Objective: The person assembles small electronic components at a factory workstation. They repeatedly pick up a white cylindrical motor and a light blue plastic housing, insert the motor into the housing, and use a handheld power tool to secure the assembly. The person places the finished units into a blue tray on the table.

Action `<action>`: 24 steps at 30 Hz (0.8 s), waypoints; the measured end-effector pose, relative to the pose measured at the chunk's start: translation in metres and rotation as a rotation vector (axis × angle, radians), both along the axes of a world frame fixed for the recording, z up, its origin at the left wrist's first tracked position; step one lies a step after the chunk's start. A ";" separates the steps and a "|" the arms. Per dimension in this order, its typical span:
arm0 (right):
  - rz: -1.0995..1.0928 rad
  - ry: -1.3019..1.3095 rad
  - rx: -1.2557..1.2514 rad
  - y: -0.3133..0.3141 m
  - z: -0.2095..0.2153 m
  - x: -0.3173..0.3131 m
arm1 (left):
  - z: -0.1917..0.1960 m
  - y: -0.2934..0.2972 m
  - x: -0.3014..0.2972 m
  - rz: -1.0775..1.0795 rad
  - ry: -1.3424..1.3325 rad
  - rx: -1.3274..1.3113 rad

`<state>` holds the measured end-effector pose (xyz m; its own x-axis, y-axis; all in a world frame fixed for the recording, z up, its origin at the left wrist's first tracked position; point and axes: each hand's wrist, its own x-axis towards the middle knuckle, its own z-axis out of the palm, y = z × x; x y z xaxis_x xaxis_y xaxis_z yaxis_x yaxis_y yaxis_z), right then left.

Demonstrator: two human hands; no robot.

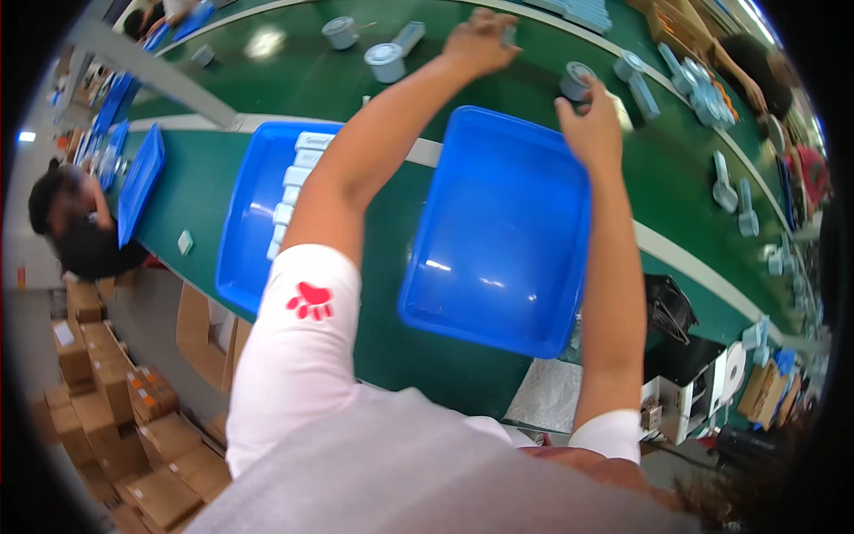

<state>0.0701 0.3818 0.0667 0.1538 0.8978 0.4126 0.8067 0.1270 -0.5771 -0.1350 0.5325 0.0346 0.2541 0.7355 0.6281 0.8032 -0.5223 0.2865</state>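
From where I stand, I take the step in hand to be a two-armed reach for parts on the green belt (678,178) beyond the bench. The right hand (594,129) curves its thumb and fingers at the round grey-blue part (577,78), which sits on the belt past the far right corner of the blue tray (498,240); whether the grasp is made, I cannot tell. The left hand (480,43) stretches farther across, fingers bent by a small pale piece (509,36), and I can't tell whether it's gripped. The next move seems to call for fingertips settling evenly around the round part's wall, keeping off the long-handled part (637,84) nearby. The tray lies on the green bench (382,298), its far end appearing to lap over the bench's far edge. Toward the bench's left end, a second tray (233,254) carries a row of white pieces (292,182), partly behind the left arm. Bubble wrap (544,398) lies at the near edge, with a black-and-white machine (685,383) to its right. Cardboard cartons (169,489) crowd the floor at left, and a dark-clothed co-worker (84,236) sits past the bench's left end.
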 end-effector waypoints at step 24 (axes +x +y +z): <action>0.180 -0.095 0.101 -0.212 0.015 -0.027 | 0.014 -0.210 -0.261 0.152 0.019 -0.743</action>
